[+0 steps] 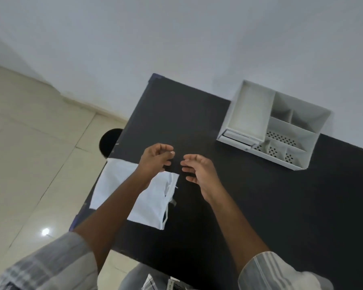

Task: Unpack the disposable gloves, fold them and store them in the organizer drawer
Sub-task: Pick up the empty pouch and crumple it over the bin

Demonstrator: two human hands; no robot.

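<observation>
Gloves: none clearly made out — possibly something transparent between the hands, cannot tell. Left hand (157,156) and right hand (197,169) hover half-curled, fingertips near, over the black table (260,206). White bag (134,197) lies beneath; organizer (272,124) stands well apart, its drawer (238,139) blurred. A label at the bottom edge is unreadable.

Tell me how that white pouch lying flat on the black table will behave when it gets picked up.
The white pouch lies flat and thin with loose strings at its open edge, so it will probably flop and sag rather than hold its shape. It looks light for its size, so a pinch should lift it. On the smooth black table it may slide if pushed.
</observation>
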